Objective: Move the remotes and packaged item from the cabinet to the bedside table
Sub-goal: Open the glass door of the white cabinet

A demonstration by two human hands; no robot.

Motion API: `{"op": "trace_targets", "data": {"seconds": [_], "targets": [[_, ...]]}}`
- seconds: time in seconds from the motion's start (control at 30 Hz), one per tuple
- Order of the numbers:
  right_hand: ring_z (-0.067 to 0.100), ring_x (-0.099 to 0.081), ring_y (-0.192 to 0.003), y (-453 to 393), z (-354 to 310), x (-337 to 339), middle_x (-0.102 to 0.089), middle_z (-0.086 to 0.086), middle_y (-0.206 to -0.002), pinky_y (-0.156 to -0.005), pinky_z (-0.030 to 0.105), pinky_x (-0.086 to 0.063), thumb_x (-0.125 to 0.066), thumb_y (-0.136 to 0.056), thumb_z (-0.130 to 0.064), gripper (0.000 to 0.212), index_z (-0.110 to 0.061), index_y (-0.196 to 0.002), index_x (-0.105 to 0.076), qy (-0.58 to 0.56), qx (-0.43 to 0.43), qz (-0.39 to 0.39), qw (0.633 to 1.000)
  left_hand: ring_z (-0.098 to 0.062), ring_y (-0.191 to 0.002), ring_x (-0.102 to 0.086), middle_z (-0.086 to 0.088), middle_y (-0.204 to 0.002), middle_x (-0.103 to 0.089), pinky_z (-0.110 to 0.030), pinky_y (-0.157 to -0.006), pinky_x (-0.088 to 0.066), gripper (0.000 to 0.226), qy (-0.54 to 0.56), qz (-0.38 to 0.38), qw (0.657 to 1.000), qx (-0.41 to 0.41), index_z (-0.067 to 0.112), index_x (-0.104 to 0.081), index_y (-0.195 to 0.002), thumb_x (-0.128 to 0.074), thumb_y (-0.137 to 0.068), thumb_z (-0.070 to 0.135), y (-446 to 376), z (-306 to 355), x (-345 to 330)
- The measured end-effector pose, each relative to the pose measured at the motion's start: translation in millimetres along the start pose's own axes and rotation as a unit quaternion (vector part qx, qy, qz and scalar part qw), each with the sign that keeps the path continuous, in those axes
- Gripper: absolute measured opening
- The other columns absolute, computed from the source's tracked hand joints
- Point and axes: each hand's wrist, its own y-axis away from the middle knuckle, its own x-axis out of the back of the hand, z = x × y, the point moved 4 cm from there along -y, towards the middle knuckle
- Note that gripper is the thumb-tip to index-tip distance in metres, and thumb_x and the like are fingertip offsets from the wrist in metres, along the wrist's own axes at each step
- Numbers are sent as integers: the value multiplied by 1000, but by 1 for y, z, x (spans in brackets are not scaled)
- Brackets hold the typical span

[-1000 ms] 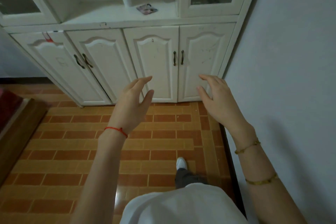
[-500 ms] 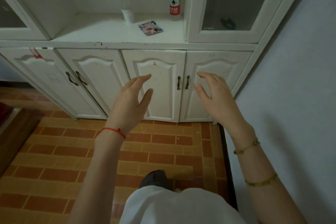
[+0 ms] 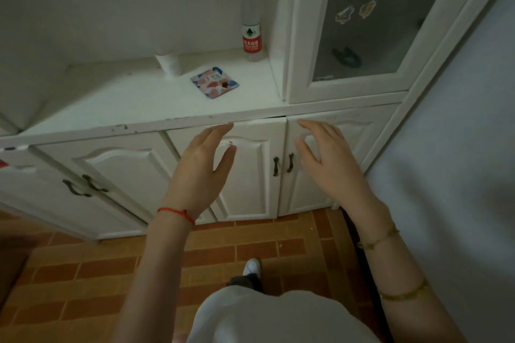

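A flat packaged item [image 3: 214,82] with a red, blue and white pattern lies on the white cabinet's open shelf [image 3: 117,104], near its right side. My left hand [image 3: 202,168] is raised in front of the lower doors, fingers apart, holding nothing, fingertips just below the shelf edge. My right hand [image 3: 328,164] is beside it at the same height, also spread and holding nothing. Both hands are below and in front of the packaged item, apart from it. No remotes show in this view.
A clear bottle [image 3: 251,23] with a red cap and label stands at the shelf's back right. A small white container [image 3: 169,62] stands left of the package. A glass-fronted door [image 3: 370,22] rises to the right, a grey wall [image 3: 459,147] beyond. Tiled floor lies below.
I have come closer to the cabinet; the shelf and packaged item now look larger and nearer. Both hands have risen from the lower doors toward the shelf edge, still holding nothing.
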Motion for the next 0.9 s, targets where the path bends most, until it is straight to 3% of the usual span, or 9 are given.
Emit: {"op": "trace_targets", "data": {"seconds": [0.1,0.27,0.43,0.57,0.67,0.83,0.9], "targets": [[14,-35,-137,-30,-6,-11,-47,1,-144,-112,24,-26,-43,-100,-32,46,-17,-143,-43,0,-20,22,1000,-21,-130,-51,-4,-140,-55,-31,-110,-40,44,7,-9,1000,-25,15,-48,-141,-52,-99,25,-37,-23,6],[11,-34,-136,-62,-15,-22,-47,-1,-144,-108,19,-23,-44,-100,-32,45,-19,-143,-43,3,-47,60,997,-20,-132,-49,-4,-140,-55,-27,-109,-38,44,18,-24,997,-66,14,-49,-141,-53,-98,24,-85,-45,9],[8,-32,-136,-75,-19,-24,-45,-3,-144,-107,17,-22,-44,-100,-32,45,-21,-143,-42,0,-68,78,995,-19,-135,-47,-3,-141,-55,-39,-111,-41,43,38,-28,994,-96,13,-50,-140,-54,-98,23,-114,-50,8],[9,-33,-136,-84,-17,-21,-45,-2,-144,-107,18,-22,-44,-100,-32,45,-20,-143,-42,12,-71,92,993,-18,-134,-48,-1,-142,-54,-35,-111,-40,44,42,-35,994,-99,17,-48,-141,-52,-99,27,-128,-50,5],[9,-34,-135,-91,-16,-13,-46,-2,-144,-108,19,-23,-44,-100,-33,45,-20,-143,-42,20,-65,107,992,-18,-134,-48,0,-141,-55,-39,-110,-42,44,49,-31,992,-111,18,-48,-141,-51,-99,29,-138,-45,5],[11,-37,-133,-114,-24,20,-49,-2,-140,-107,22,-29,-44,-100,-33,44,-20,-143,-43,41,-36,150,987,-24,-117,-59,-6,-129,-61,-43,-102,-48,43,77,-7,988,-135,18,-49,-140,-51,-99,28,-169,-22,16],[13,-39,-132,-128,-29,39,-50,-1,-140,-106,23,-30,-45,-100,-31,44,-18,-142,-44,52,-17,177,983,-25,-105,-63,-4,-129,-60,-37,-101,-48,42,80,4,985,-150,20,-49,-140,-51,-99,28,-186,-8,23]]}}
